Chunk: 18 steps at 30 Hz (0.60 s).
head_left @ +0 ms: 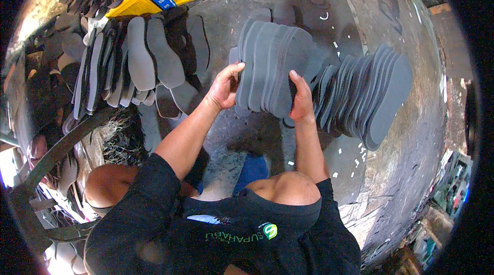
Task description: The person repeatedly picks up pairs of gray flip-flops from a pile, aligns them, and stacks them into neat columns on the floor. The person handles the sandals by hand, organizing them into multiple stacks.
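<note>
Glare far L; dk rim, fisheye bend.

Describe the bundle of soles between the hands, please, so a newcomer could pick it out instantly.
Find the floor beyond the knees. In the picture's upper middle is the bundle of grey soles. Unlike the row of soles to its right, it is clasped between left hand and right hand.

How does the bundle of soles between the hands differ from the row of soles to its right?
The bundle is gripped between the left hand and right hand; the row is in neither hand's grip. In this view, the bundle's pieces run nearly straight up and down, while the row's slant, upper ends rightward. The row also stretches farther across than the bundle. Both consist of flat, dark gray, sole-shaped pieces.
</note>
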Tool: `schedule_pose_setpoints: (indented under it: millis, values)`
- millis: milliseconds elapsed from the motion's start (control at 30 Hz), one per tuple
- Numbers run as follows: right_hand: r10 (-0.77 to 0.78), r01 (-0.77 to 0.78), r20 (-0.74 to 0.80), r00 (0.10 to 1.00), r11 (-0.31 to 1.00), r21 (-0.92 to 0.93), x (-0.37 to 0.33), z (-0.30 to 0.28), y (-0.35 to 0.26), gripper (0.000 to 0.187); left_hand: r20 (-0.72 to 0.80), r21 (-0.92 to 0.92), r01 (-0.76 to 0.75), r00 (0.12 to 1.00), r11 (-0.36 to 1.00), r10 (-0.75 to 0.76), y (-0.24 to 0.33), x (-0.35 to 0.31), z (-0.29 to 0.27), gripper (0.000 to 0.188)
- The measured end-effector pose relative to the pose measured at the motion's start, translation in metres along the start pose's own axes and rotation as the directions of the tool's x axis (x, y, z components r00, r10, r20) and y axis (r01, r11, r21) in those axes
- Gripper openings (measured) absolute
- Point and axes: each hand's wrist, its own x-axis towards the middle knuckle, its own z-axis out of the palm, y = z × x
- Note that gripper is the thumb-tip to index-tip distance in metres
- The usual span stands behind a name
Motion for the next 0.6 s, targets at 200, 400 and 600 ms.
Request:
schedule_pose_setpoints:
  millis: [200,400,600]
  values:
    - [-0.041,0.043,0.032,0.999,0.998,-0.049,-0.014,0.020,-0.007,0.061,-0.021,0.325,-0.199,0.976,0.925,0.217,-0.007,-0.005,0.016,0.073]
    - [-0.066,0.065,-0.052,0.996,0.998,-0.019,-0.014,0.004,-0.009,0.063,-0.074,0.240,-0.161,0.980,0.957,0.183,-0.002,-0.005,0.008,0.063]
    - [-0.195,0.179,-0.106,0.975,0.972,-0.150,-0.016,0.004,-0.019,0.066,-0.083,0.345,-0.263,0.948,0.901,0.308,0.005,-0.006,0.011,0.063]
